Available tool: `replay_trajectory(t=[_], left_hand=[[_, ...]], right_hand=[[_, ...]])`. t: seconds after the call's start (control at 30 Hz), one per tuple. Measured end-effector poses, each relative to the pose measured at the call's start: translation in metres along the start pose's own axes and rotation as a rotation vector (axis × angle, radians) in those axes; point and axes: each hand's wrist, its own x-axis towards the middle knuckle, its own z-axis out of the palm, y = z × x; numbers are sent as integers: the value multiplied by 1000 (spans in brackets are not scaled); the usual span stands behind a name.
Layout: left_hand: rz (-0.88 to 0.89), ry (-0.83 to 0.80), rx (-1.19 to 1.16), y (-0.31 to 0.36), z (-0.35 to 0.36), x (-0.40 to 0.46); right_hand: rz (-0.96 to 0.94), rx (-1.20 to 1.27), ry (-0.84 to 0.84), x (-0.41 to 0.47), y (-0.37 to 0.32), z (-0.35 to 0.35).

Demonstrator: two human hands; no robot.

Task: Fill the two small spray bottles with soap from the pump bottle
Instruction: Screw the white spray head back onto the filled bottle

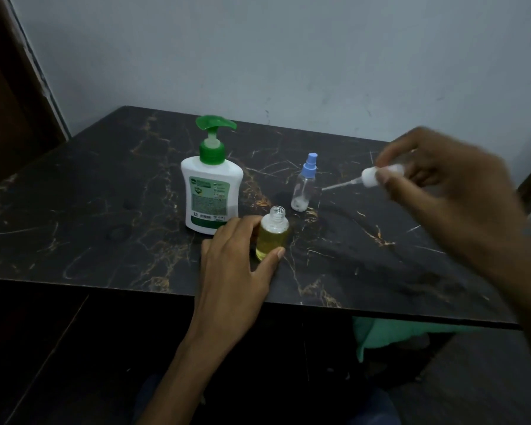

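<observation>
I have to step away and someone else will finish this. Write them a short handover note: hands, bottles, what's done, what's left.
Left hand holds the open bottle upright on the table; it holds yellow soap.
Right hand pinches the white spray top in the air, tube pointing left.
The blue-capped bottle stands capped, looking nearly empty, right of the pump bottle.
Done: first bottle filled.
Left: screw the white top on, then open, fill and recap the blue one.
</observation>
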Motion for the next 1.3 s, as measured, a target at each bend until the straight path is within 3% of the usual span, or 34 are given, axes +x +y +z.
replay_trajectory(t=[0.2,0.57,0.9,1.3], left_hand=[[-7,1,4,1,-1,0],[-11,10,-4,1,0,0],[-17,-1,17,0,0,1],[-26,4,-1,0,0,0]], right_hand=[[-112,142,-59,16,-13,-35],[-152,121,-192,23,-32,-3],[-150,41,-348,39,-37,26],[-298,-299,-633,60,-57,56]])
